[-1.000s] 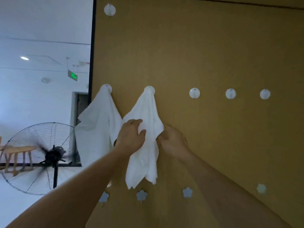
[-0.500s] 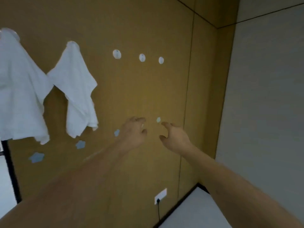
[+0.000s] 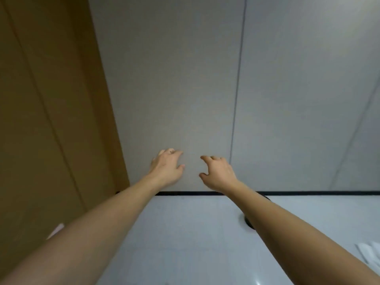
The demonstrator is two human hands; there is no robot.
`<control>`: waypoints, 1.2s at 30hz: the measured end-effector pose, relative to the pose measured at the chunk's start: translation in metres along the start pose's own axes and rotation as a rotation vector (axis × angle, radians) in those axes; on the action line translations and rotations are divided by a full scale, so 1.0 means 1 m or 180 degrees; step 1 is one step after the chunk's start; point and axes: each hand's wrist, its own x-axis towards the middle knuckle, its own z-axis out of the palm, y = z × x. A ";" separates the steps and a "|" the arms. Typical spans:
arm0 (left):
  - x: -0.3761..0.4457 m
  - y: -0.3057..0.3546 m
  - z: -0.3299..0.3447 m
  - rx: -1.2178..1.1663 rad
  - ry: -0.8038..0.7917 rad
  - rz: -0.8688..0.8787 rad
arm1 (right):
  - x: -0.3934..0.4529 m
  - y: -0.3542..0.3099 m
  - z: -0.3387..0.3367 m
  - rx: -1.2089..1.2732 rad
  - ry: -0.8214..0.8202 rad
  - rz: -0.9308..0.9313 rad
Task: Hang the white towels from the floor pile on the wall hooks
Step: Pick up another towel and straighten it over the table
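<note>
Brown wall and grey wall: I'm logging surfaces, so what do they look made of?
The brown wall looks like matte wood-look panelling, with faint vertical seams. The grey wall seems to be smooth matte board or laminate, divided by a thin dark joint; which one is unclear.

Head view, downward (wall-floor corner)

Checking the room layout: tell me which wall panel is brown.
The brown wall panel, left of the left hand; the other panels are grey.

grey wall [image 3: 174, 79] — plain, thin dark seams | left of it: ochre-brown panel [image 3: 41, 99] | below it: black baseboard [image 3: 308, 192] — pale grey-white floor [image 3: 195, 233]
</note>
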 end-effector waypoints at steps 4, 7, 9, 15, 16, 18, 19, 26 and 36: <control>0.022 0.158 0.096 -0.0184 -0.0490 0.0581 | -0.072 0.164 -0.037 -0.0084 -0.0001 0.0811; 0.029 0.264 0.153 -0.0267 -0.0818 0.1078 | -0.131 0.259 -0.058 -0.0092 0.0029 0.1428; 0.028 0.332 0.188 -0.0349 -0.1026 0.1399 | -0.172 0.315 -0.068 -0.0061 0.0062 0.1850; 0.010 0.516 0.294 -0.0438 -0.1526 0.2454 | -0.290 0.462 -0.084 -0.0005 0.0048 0.2985; 0.008 0.544 0.312 -0.0471 -0.1603 0.2576 | -0.306 0.485 -0.085 0.0007 0.0039 0.3153; 0.006 0.599 0.351 -0.0533 -0.1781 0.2789 | -0.331 0.533 -0.089 0.0018 0.0029 0.3461; 0.007 0.624 0.371 -0.0555 -0.1874 0.2900 | -0.342 0.558 -0.091 0.0011 0.0027 0.3594; 0.028 0.770 0.512 -0.0654 -0.2838 0.3073 | -0.391 0.721 -0.097 0.0325 -0.0142 0.4505; 0.078 0.903 0.646 -0.0225 -0.3371 0.3019 | -0.419 0.895 -0.086 0.1041 -0.0245 0.5130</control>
